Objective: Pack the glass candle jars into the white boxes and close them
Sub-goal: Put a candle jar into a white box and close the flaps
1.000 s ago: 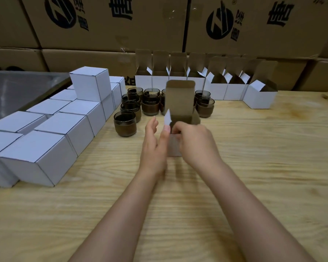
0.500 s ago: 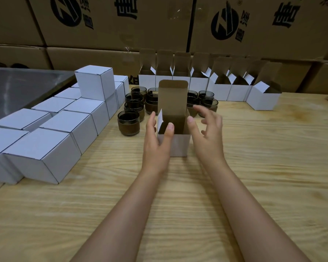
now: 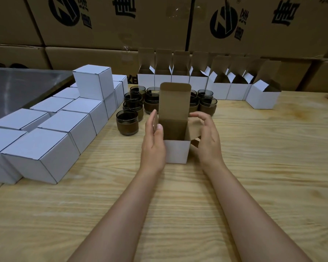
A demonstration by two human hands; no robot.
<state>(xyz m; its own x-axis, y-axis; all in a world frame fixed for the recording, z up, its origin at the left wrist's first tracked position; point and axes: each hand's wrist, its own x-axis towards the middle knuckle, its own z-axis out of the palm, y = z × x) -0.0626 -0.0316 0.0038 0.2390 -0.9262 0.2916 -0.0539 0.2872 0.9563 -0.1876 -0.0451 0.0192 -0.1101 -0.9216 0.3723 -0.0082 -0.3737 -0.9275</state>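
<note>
White box (image 3: 177,151), lid (image 3: 174,103) up, left hand (image 3: 153,142) flat against its side, right hand (image 3: 206,140) cupped empty beside it, candle jars (image 3: 127,122) just behind it; guessing we're at closing, so flaps (image 3: 194,127) fold next.

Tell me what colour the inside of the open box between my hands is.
Brown, unprinted cardboard; the box is white outside. The head view shows it.

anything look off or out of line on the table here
Only small things. The rightmost open box in the back row is turned at an angle, out of line with its neighbours. One closed box sits stacked on top of the others at the left. Nothing looks spilled or damaged.
</note>
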